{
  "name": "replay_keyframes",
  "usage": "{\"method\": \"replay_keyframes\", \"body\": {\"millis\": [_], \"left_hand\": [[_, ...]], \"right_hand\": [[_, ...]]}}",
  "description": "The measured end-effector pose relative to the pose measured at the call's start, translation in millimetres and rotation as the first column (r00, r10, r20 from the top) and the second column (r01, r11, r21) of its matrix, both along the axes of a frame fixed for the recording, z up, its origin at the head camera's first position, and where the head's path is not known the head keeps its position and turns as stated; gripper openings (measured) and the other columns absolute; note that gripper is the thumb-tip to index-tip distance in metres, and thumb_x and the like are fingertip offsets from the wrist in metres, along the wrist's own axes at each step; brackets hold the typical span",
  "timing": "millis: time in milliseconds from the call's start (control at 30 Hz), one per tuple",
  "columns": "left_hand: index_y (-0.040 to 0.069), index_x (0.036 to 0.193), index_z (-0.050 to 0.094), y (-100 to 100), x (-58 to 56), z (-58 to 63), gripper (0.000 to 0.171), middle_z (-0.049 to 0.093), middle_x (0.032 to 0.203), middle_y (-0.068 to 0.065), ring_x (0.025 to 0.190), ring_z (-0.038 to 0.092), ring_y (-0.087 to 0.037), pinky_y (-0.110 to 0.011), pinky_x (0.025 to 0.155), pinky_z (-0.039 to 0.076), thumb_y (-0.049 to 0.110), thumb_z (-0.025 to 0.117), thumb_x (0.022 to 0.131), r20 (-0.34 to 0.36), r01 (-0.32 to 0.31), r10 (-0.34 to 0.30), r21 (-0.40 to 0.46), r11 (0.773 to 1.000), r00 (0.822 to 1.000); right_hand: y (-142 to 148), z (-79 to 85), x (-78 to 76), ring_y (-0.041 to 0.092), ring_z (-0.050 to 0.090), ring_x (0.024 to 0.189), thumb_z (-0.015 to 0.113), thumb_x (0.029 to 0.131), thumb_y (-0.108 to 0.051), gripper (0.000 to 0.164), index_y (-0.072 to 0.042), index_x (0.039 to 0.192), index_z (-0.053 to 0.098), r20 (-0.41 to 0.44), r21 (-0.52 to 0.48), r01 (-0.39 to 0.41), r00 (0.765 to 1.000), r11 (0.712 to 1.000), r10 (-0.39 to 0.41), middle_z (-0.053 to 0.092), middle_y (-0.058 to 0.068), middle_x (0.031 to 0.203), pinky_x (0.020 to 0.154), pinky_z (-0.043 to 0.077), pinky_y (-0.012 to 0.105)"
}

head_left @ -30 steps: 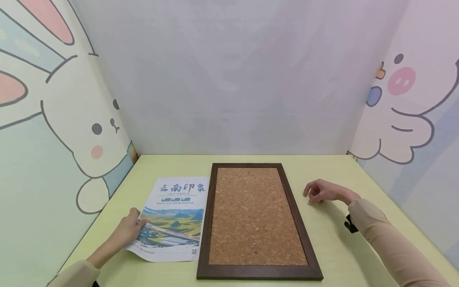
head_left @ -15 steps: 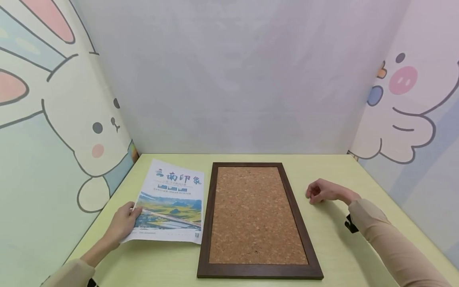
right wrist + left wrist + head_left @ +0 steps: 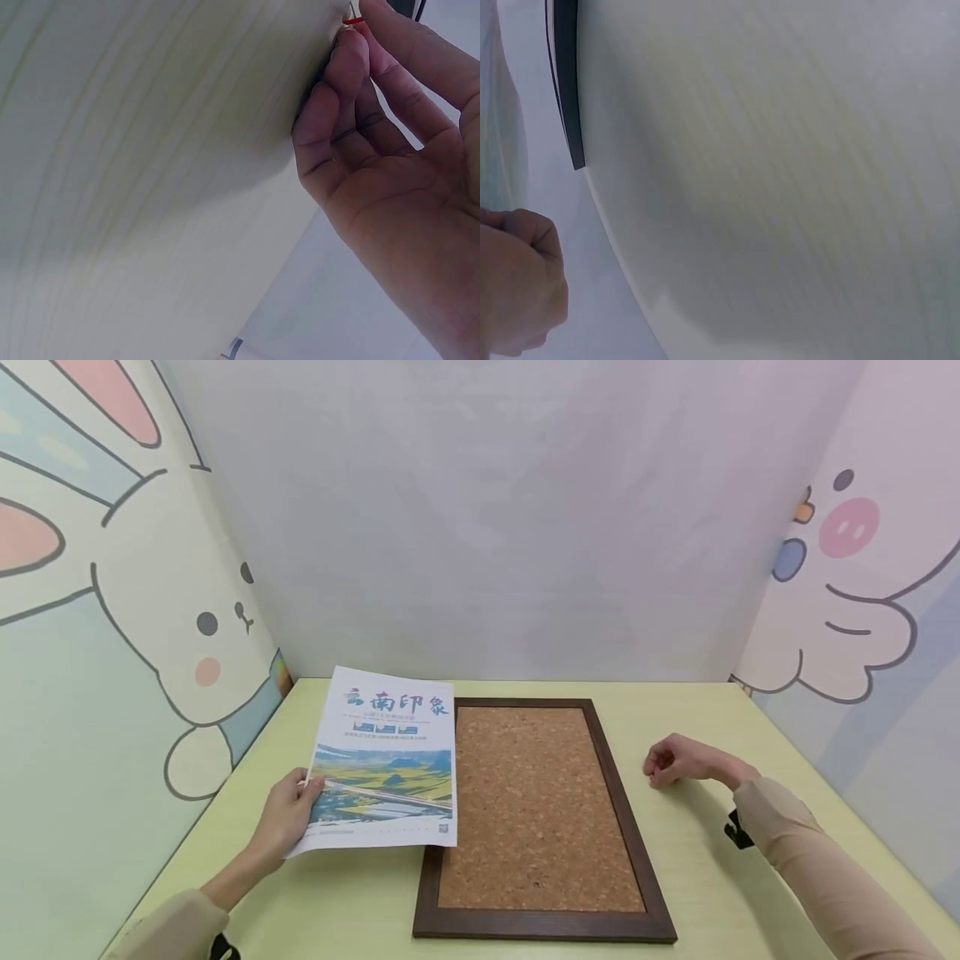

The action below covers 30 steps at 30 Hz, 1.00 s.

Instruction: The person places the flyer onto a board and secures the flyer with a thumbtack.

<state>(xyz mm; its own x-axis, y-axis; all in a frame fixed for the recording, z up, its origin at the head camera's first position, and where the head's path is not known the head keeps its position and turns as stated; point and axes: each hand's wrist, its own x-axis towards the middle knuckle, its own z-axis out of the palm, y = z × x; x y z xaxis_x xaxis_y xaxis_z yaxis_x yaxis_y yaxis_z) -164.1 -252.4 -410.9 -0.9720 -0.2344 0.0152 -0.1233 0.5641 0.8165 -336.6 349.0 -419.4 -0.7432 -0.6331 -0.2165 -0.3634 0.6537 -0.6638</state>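
Cork (image 3: 543, 810) in frame (image 3: 543, 924), poster (image 3: 386, 760) in fingers (image 3: 312, 790)

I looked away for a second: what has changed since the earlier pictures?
The left hand, already gripping the poster, has raised it and moved it rightward; it now partly hides the left edge of the corkboard. The right hand and corkboard stayed put.

There's a cartoon rabbit (image 3: 172, 602) on the left wall (image 3: 67, 718), a pink-cheeked creature (image 3: 862, 585) on the right wall (image 3: 926, 710), and a pale backdrop (image 3: 487, 527) behind the yellowish table (image 3: 675, 710)
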Motion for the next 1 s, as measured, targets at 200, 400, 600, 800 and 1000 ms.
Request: {"method": "replay_keyframes", "body": {"millis": [200,400,600,800,1000], "left_hand": [[-0.005,0.119,0.050,30,-0.8,-6.0,0.029,0.069,0.091,-0.019,0.067,0.061,-0.010,-0.023,0.056,0.047,0.018,0.039,0.105,0.004,0.003,-0.003,0.044,0.999,1.000],[-0.004,0.117,0.051,57,-2.7,-9.1,0.028,0.069,0.086,-0.015,0.066,0.062,-0.011,-0.023,0.055,0.047,0.017,0.039,0.105,-0.014,0.016,-0.015,0.084,0.996,1.000],[-0.004,0.114,0.053,80,-4.0,-11.3,0.025,0.069,0.086,-0.017,0.066,0.063,-0.012,-0.024,0.056,0.048,0.016,0.041,0.104,-0.046,0.030,-0.024,0.138,0.990,0.999],[-0.004,0.112,0.054,104,-1.9,-11.8,0.023,0.068,0.082,-0.015,0.063,0.061,-0.012,-0.024,0.054,0.046,0.014,0.043,0.103,-0.060,0.058,-0.049,0.151,0.987,0.997],[-0.005,0.112,0.053,126,-0.3,-13.6,0.023,0.067,0.083,-0.014,0.065,0.062,-0.013,-0.024,0.056,0.047,0.013,0.043,0.103,-0.062,0.096,-0.086,0.171,0.981,0.994]], "right_hand": [[1,-0.7,2.4,0.002,0.052,0.065,0.075,0.081,-0.010,0.018,0.004,0.090,0.067,0.015,-0.015,0.006,1.000,1.000,-0.006,0.066,0.007,0.080,0.059,0.045,0.019],[0,-0.6,4.4,0.003,0.053,0.066,0.075,0.081,-0.009,0.018,0.005,0.089,0.067,-0.003,-0.026,-0.011,1.000,1.000,0.011,0.067,0.007,0.079,0.059,0.046,0.020],[1,1.3,3.4,0.003,0.053,0.067,0.075,0.081,-0.009,0.018,0.004,0.089,0.067,-0.009,0.006,0.014,1.000,1.000,-0.014,0.066,0.005,0.080,0.060,0.046,0.020],[1,0.8,2.9,0.003,0.053,0.067,0.074,0.080,-0.007,0.017,0.004,0.090,0.066,0.005,-0.019,0.003,1.000,1.000,-0.003,0.067,0.010,0.081,0.060,0.045,0.019],[1,0.9,1.9,0.005,0.051,0.067,0.073,0.081,-0.006,0.015,0.003,0.091,0.066,-0.005,-0.032,-0.012,1.000,0.999,0.011,0.065,0.011,0.081,0.060,0.043,0.019]]}}
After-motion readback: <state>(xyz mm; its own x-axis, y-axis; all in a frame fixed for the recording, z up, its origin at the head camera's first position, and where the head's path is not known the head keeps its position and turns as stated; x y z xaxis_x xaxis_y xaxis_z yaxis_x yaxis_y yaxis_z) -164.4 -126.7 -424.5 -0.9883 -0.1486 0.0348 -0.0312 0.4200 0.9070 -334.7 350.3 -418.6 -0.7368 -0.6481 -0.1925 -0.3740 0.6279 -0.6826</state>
